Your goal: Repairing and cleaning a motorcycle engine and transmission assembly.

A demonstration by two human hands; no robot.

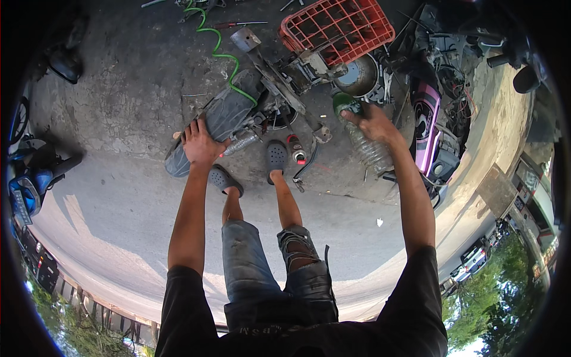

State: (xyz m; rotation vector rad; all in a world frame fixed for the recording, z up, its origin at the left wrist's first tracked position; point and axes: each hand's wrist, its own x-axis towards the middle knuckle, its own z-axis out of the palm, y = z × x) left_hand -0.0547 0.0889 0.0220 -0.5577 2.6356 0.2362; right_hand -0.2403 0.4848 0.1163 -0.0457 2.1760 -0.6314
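Outdoors, on a stained concrete floor (131, 113), the left hand (203, 144) rests spread over a worn dark tyre (229, 110), its fingers laid across the tread, while the right hand (370, 124) is clenched around a clear plastic bottle (373, 153) with a green end, beside a metal bowl (357, 76). From my distant post, I judge the step to be steadying the wheel and handling the bottle together: the left palm should press evenly so the tyre cannot roll, and the right grip should be firm yet light, since the thin plastic looks likely to buckle. I would guide the bottle's green end clear of the metal parts near the bowl; whether it is capped, I cannot tell. Around the work lie a red crate (336, 30), a coiled green hose (217, 41), a spray can (295, 150) near the feet and a pink-and-black panel (426, 122) at right. Beyond, paler pavement (143, 220) curves past a blue motorcycle (33, 190) toward trees (505, 285) and a parked white vehicle (474, 257).
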